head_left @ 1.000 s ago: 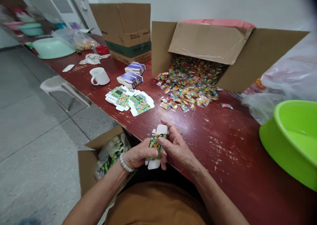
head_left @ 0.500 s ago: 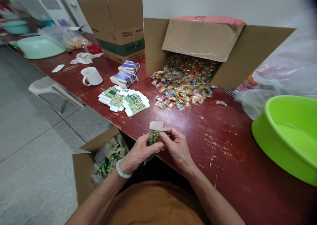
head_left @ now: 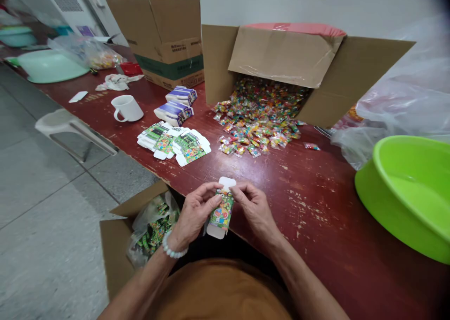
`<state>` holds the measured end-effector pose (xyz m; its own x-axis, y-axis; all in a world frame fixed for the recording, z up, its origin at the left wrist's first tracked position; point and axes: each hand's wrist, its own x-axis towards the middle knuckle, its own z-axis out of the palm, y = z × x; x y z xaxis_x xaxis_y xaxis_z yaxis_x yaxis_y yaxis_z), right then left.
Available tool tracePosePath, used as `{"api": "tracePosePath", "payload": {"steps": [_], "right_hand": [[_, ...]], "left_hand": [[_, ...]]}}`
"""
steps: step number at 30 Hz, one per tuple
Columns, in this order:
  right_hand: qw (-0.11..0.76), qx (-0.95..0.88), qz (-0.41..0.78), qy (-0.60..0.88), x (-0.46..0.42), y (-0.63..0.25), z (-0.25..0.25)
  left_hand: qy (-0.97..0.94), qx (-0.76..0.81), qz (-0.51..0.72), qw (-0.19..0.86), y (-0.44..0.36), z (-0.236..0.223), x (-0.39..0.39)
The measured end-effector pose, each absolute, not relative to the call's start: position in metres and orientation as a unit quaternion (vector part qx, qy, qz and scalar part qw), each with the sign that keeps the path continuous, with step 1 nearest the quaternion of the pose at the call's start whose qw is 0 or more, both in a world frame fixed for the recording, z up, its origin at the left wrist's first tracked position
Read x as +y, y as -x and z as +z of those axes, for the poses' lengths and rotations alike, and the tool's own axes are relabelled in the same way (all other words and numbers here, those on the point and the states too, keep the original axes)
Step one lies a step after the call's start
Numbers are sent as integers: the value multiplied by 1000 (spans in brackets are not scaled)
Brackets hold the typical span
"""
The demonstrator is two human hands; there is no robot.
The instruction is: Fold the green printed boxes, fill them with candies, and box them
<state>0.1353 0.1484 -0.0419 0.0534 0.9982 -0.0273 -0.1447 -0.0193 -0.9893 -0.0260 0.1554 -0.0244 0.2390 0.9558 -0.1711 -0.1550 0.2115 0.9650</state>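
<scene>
Between my hands is a small green printed carton (head_left: 221, 212), its white end flaps sticking out at top and bottom. My left hand (head_left: 197, 212) grips its left side, thumb on the printed face. At the upper right corner, by the top flap, the fingers of my right hand (head_left: 255, 207) are pinched. Beyond lie flattened green cartons (head_left: 191, 146) in a loose stack. Behind them spreads a heap of small clear packets of coloured candy (head_left: 260, 132), spilling from an open cardboard box (head_left: 277, 52) lying on its side.
A lime-green basin (head_left: 397, 202) stands at the right of the red table (head_left: 330, 245). On the left are a white mug (head_left: 131, 109), purple-and-white cartons (head_left: 175, 112) and a tall cardboard box (head_left: 172, 38). Below the table edge, an open box holds bagged green cartons (head_left: 156, 228). A stool (head_left: 66, 123) stands nearby.
The carton has turned so its long printed face shows, with a lower flap open toward me. My left fingers have moved up to its top end; my right hand stays at the upper corner.
</scene>
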Motion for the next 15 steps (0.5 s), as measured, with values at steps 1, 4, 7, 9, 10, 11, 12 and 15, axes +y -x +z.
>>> {"api": "tracePosePath", "payload": {"steps": [1,4,7,9,10,11,12,15], "right_hand": [[529,-426,555,479,150,-138,-43],[521,-387,608,457,156,-145,-46],[506,-441,596,442,158,-147,-49],[493,-509,538,456,157,-148,-50],[495,-537,499,467,156,-147,-50],[501,-556,461,476,156,-147,-49],[510,-569,431,481,155,-147,-48],[505,-609,386,474,153,-146,-41]], "left_hand": [[-465,441,422,641,27,-26,156],[-513,452,419,597,26,-30,157],[-501,460,445,582,22,-32,155],[-455,465,459,605,20,-31,154],[-430,463,456,627,20,-30,153],[-409,455,443,656,20,-29,153],[-394,441,416,691,20,-28,153],[-361,399,314,782,19,-27,154]]}}
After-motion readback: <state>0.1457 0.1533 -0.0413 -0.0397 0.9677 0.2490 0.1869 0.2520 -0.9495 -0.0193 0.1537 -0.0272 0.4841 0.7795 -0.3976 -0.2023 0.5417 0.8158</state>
